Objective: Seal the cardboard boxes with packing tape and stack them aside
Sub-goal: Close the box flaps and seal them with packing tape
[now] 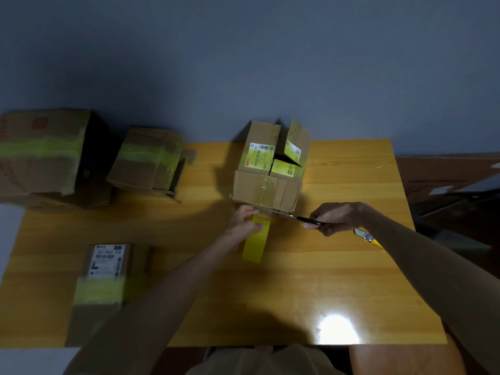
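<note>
A cardboard box (pixel 266 186) with yellow labels stands at the far middle of the wooden table (pixel 338 266); one top flap sticks up. My left hand (pixel 243 219) pinches a strip of yellow tape (pixel 257 243) that hangs down from the box's near bottom edge. My right hand (pixel 334 217) grips black-handled scissors (pixel 292 216), whose blades lie along that edge at the tape. Three boxes carry yellow tape bands: a big one (pixel 40 152) at far left, a smaller one (pixel 147 161) beside it, and a labelled one (pixel 102 288) at near left.
A yellow utility knife (pixel 369 238) lies on the table behind my right forearm. Bright glare (pixel 338 328) marks the table's near right. A grey wall rises behind the table. Dark furniture (pixel 454 185) stands beyond the right edge.
</note>
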